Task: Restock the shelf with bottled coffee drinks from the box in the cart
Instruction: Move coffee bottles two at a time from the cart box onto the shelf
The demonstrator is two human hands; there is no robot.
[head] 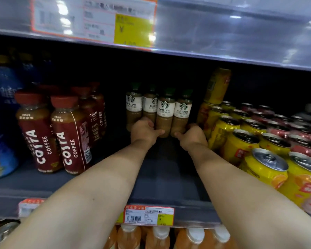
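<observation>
Both hands, left (144,130) and right (190,134), gripping front latte bottles (173,115) at 12 o'clock: slide back upright, labels forward, snug against rear pair

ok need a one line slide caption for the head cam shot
Both hands, left and right, grip two caffe latte bottles deep on the shelf, between Costa bottles and yellow cans.

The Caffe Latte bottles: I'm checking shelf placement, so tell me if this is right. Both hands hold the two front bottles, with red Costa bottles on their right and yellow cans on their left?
Not quite: the sides are swapped. In the head view, the Costa bottles stand left of the Caffe Latte bottles and the yellow cans right. The left hand and right hand do hold the two front bottles.
</observation>
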